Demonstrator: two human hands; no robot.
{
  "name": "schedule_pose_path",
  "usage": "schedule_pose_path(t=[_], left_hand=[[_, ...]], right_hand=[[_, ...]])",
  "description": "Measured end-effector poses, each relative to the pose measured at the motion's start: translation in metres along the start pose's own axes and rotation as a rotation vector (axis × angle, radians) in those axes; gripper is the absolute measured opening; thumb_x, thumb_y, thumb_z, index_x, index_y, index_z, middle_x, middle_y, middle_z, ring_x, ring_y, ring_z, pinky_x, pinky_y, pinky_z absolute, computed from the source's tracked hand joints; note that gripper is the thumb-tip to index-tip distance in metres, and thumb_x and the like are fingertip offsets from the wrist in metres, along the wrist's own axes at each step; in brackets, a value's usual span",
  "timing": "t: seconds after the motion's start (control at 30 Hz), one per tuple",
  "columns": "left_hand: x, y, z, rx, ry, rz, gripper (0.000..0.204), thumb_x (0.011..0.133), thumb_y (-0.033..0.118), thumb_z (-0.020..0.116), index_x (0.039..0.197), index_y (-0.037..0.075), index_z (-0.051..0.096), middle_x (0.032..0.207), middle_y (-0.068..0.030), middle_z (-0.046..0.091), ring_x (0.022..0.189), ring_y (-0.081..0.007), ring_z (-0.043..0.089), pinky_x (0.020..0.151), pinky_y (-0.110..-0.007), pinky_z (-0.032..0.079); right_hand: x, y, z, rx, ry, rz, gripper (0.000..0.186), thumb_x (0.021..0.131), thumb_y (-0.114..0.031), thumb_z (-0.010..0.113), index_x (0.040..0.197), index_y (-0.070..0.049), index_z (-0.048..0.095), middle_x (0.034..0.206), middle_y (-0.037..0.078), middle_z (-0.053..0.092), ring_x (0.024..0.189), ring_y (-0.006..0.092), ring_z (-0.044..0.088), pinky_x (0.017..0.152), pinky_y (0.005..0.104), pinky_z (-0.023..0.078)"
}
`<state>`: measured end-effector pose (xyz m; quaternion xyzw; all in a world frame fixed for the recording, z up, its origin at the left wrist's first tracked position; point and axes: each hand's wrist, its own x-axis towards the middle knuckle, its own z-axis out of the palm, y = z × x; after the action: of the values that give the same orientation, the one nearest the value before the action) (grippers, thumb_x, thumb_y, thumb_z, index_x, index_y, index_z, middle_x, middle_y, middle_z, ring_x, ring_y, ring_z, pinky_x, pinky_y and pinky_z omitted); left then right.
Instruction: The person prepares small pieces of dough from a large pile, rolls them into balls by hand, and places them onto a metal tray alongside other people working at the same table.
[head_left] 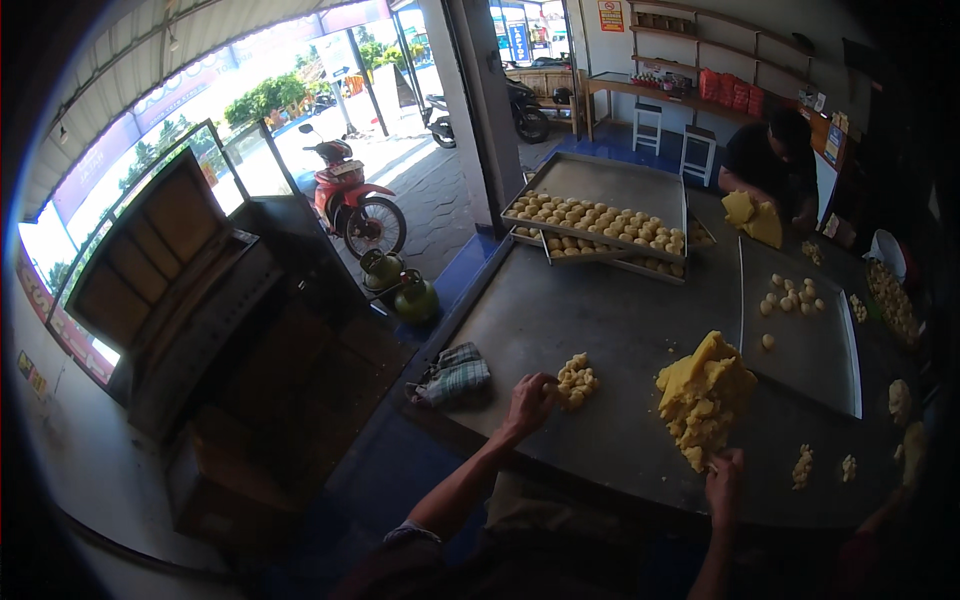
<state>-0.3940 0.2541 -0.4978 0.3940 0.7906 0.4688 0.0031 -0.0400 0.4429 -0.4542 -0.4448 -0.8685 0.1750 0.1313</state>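
A large crumbly mound of yellow dough (705, 385) rises from the dark metal worktable in front of me. My right hand (725, 478) is at its lower tip, fingers closed on a bit of the dough. On the left lies a small heap of pale dough pieces (577, 381). My left hand (532, 403) touches the near-left edge of that heap with its fingers curled together; whatever is between them is hidden. A folded checked cloth (452, 377) rests further left, at the table's edge.
Stacked trays (600, 180) of round dough balls stand at the far side. To the right, another tray (850, 370) carries several balls. Small dough clusters (802, 466) dot the near right. Across the table a person (770, 165) works beside a yellow dough slab (755, 219).
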Motion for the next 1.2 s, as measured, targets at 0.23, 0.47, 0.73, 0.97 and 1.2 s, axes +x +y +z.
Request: schedule_pose_path(t=[0.23, 0.47, 0.73, 0.97, 1.2], left_hand=[[0.013, -0.013, -0.017, -0.379, -0.114, -0.291, 0.025, 0.091, 0.014, 0.060, 0.112, 0.002, 0.067, 0.093, -0.0143, 0.070, 0.081, -0.0183, 0.071, 0.072, -0.033, 0.055], [0.025, -0.019, 0.015, 0.131, 0.019, 0.091, 0.018, 0.085, 0.012, 0.064, 0.099, 0.000, 0.063, 0.092, -0.0165, 0.065, 0.089, -0.0320, 0.065, 0.078, -0.041, 0.052], [0.002, 0.002, -0.013, 0.211, -0.330, 0.150, 0.029, 0.084, 0.003, 0.054, 0.112, 0.000, 0.060, 0.096, -0.0209, 0.062, 0.103, -0.0394, 0.059, 0.089, -0.046, 0.048], [-0.041, 0.059, -0.023, 0.090, -0.433, -0.021, 0.039, 0.086, 0.006, 0.055, 0.125, 0.006, 0.056, 0.115, -0.0196, 0.063, 0.115, -0.0361, 0.058, 0.096, -0.045, 0.045], [-0.057, 0.079, 0.037, 0.440, -0.487, 0.474, 0.031, 0.090, 0.021, 0.064, 0.118, 0.008, 0.061, 0.111, -0.0091, 0.068, 0.120, -0.0320, 0.057, 0.098, -0.044, 0.043]], right_hand=[[-0.037, 0.009, 0.046, 0.012, 0.163, 0.048, 0.048, 0.089, 0.003, 0.056, 0.137, -0.004, 0.051, 0.138, 0.022, 0.047, 0.123, 0.0385, 0.050, 0.103, 0.0436, 0.044], [-0.015, 0.023, 0.036, 0.130, 0.156, -0.006, 0.030, 0.085, 0.002, 0.060, 0.114, -0.002, 0.066, 0.109, 0.020, 0.060, 0.106, 0.0367, 0.058, 0.089, 0.0433, 0.049], [-0.002, 0.022, 0.010, 0.064, 0.203, 0.013, 0.025, 0.088, 0.004, 0.054, 0.111, 0.001, 0.064, 0.111, 0.019, 0.057, 0.103, 0.0373, 0.058, 0.085, 0.0448, 0.049], [-0.038, 0.009, 0.038, 0.022, 0.192, 0.089, 0.044, 0.096, 0.001, 0.048, 0.140, -0.003, 0.046, 0.135, 0.023, 0.049, 0.121, 0.0398, 0.052, 0.097, 0.0433, 0.047], [-0.013, 0.023, 0.045, 0.117, 0.345, -0.034, 0.031, 0.086, 0.004, 0.058, 0.116, 0.000, 0.064, 0.110, 0.018, 0.062, 0.104, 0.0374, 0.060, 0.087, 0.0438, 0.051]])
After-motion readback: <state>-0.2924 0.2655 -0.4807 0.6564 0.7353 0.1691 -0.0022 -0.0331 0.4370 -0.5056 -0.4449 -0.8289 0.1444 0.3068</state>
